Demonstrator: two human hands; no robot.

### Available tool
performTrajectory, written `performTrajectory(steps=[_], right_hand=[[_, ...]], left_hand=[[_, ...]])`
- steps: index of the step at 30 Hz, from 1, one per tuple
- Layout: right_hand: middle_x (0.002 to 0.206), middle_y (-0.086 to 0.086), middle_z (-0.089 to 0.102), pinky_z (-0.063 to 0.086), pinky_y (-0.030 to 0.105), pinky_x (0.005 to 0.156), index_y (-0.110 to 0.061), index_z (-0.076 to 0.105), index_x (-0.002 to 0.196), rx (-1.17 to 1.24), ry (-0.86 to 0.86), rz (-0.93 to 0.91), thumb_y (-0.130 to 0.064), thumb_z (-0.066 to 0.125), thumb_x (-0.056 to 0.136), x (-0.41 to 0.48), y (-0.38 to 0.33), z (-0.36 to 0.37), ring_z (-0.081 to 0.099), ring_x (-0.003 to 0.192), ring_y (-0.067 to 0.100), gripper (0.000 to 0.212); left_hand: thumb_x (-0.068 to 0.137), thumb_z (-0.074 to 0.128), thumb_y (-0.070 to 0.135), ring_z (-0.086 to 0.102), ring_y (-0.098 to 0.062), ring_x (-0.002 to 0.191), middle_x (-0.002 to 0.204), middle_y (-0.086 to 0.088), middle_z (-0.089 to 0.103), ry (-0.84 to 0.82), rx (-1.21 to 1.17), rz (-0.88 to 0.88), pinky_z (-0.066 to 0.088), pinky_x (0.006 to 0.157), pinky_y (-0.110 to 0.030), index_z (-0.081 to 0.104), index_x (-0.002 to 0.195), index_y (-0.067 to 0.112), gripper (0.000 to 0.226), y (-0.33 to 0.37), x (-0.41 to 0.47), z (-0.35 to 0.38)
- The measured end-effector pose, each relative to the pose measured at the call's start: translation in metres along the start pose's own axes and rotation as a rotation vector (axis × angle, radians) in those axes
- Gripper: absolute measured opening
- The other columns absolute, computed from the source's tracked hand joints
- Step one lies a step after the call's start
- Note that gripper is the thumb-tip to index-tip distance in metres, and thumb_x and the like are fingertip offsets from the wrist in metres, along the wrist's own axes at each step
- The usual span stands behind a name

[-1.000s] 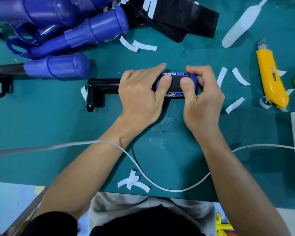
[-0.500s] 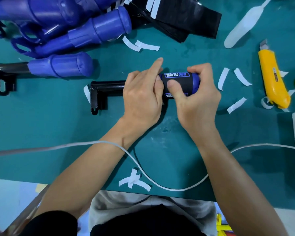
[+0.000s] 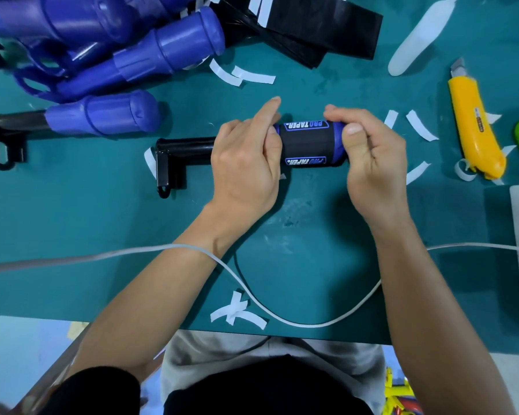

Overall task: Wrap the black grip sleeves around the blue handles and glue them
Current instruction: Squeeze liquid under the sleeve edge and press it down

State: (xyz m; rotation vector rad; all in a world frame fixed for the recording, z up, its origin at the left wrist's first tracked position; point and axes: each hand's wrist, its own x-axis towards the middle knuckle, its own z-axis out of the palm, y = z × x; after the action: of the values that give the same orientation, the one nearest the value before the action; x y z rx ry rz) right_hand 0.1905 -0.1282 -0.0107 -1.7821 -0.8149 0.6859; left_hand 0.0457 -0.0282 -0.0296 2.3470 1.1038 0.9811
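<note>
1. At the table (image 3: 72, 223) centre, I see the blue handle (image 3: 338, 136) running crosswise, the black grip sleeve (image 3: 307, 145) wrapped round it.
2. My left grip (image 3: 246, 166) clasps its 9 o'clock end, index finger raised.
3. My right grip (image 3: 372, 166) pinches the 3 o'clock end.

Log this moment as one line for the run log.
step: sleeve wrap | left hand: grips blue handle, index finger raised | right hand: pinches handle's right end | black grip sleeve: wrapped round handle
</note>
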Motion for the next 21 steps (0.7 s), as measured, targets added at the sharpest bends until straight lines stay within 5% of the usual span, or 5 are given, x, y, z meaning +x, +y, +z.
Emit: performTrajectory(steps=[5,12,16,18,21], right_hand=[[0.122,-0.019,0.061,0.044,0.012,0.096,-0.031,0.054,0.133,-0.146,-0.215,-0.028,-0.013,0.082,0.073,0.001,0.000,-0.002,0.059,0.111,-0.002,0.069],[0.112,0.003,0.063,0.051,0.039,0.097,-0.013,0.043,0.140,0.819,-0.256,0.096,0.004,0.077,0.076,0.015,0.006,-0.033,0.061,0.101,0.020,0.074],[0.118,0.005,0.065,0.048,0.048,0.108,-0.009,0.031,0.154,1.001,-0.187,0.199,-0.017,0.076,0.091,0.021,0.008,-0.037,0.061,0.111,0.023,0.078],[0.121,0.008,0.065,0.053,0.044,0.101,-0.009,0.032,0.153,1.002,-0.130,0.277,-0.017,0.059,0.099,0.024,0.007,-0.029,0.063,0.109,0.023,0.061],[0.118,0.012,0.068,0.056,0.042,0.094,-0.007,0.038,0.147,0.936,-0.145,0.344,-0.015,0.047,0.102,0.023,0.000,-0.008,0.064,0.103,0.028,0.047]], left_hand=[[0.108,0.046,0.013,0.059,-0.021,0.092,0.114,-0.007,0.077,-0.181,-0.022,-0.028,0.040,0.093,-0.028,0.066,0.134,0.000,0.035,0.005,0.008,-0.016],[0.100,0.058,0.038,0.064,-0.028,0.066,0.079,0.004,0.073,-0.310,0.255,0.155,0.046,0.057,-0.036,0.075,0.119,0.025,0.028,0.013,0.020,-0.064],[0.093,0.064,0.041,0.074,-0.001,0.087,0.096,0.020,0.077,-0.702,-0.294,-0.225,0.059,0.083,-0.026,0.074,0.114,0.038,0.023,0.008,0.025,-0.067],[0.092,0.070,0.028,0.075,-0.003,0.085,0.090,0.016,0.079,-0.697,-0.518,-0.357,0.057,0.084,-0.024,0.079,0.103,0.040,0.018,0.006,0.021,-0.055],[0.097,0.067,0.015,0.070,-0.012,0.115,0.121,0.002,0.074,-0.573,-0.747,-0.416,0.053,0.103,-0.032,0.062,0.133,0.022,0.037,0.013,0.017,-0.032]])
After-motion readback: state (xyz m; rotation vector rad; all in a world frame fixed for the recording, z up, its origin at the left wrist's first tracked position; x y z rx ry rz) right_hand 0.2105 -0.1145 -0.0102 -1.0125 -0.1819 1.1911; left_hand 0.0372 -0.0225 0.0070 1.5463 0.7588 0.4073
